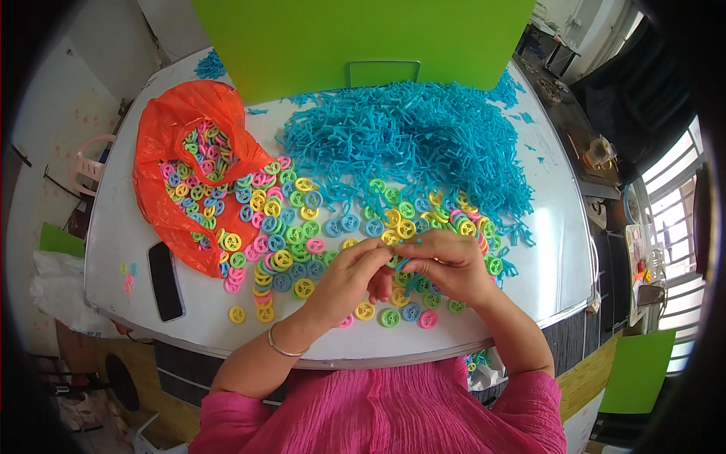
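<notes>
My left hand (357, 274) and my right hand (451, 263) meet over the near middle of the table, fingertips almost touching. Between the right thumb and fingers is a small blue plastic piece (403, 265). The left fingers are pinched together; what they hold is mostly hidden, though a bit of green shows beside them. Around and under both hands lie many small spoked plastic wheels (304, 287) in yellow, green, pink and blue. Beyond the hands rises a large heap of thin blue plastic pieces (408, 136).
At left, an open red plastic bag (162, 121) spills more wheels onto the white table (204, 333). A black phone (166, 281) lies near the left edge. Behind the blue heap stands a green board (363, 34) with a metal wire handle (384, 63).
</notes>
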Available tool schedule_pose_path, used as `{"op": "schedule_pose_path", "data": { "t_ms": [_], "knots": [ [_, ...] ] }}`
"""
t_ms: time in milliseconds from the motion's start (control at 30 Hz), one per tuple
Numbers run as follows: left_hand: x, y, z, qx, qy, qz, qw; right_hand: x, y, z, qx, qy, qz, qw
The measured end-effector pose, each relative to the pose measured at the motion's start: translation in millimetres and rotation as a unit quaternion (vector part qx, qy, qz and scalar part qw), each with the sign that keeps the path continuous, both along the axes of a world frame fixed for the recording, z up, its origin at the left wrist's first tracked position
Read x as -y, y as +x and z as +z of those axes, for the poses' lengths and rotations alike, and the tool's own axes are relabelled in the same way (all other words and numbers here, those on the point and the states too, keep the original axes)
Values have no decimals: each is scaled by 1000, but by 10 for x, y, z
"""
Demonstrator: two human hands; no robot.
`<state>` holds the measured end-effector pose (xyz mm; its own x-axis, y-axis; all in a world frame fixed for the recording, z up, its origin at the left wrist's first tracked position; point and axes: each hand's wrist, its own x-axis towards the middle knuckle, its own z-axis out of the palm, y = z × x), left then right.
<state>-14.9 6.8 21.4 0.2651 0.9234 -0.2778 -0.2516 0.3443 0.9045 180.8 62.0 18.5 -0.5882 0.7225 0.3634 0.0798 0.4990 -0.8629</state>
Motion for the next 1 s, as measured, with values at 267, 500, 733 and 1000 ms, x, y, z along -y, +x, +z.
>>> {"op": "schedule_pose_path", "data": {
  "t_ms": [267,500,733,1000],
  "knots": [
    [72,119,-47,-4,-33,67,997,48,-48,24,14,-157,-55,986],
    [117,196,30,-42,25,99,994,37,-52,-55,-132,-334,-64,931],
    [49,169,-63,-37,-1,90,995,45,-35,-42,-57,-297,-57,952],
    [17,193,-186,-220,153,110,957,103,-68,-14,66,-83,-145,984]
  ]
}}
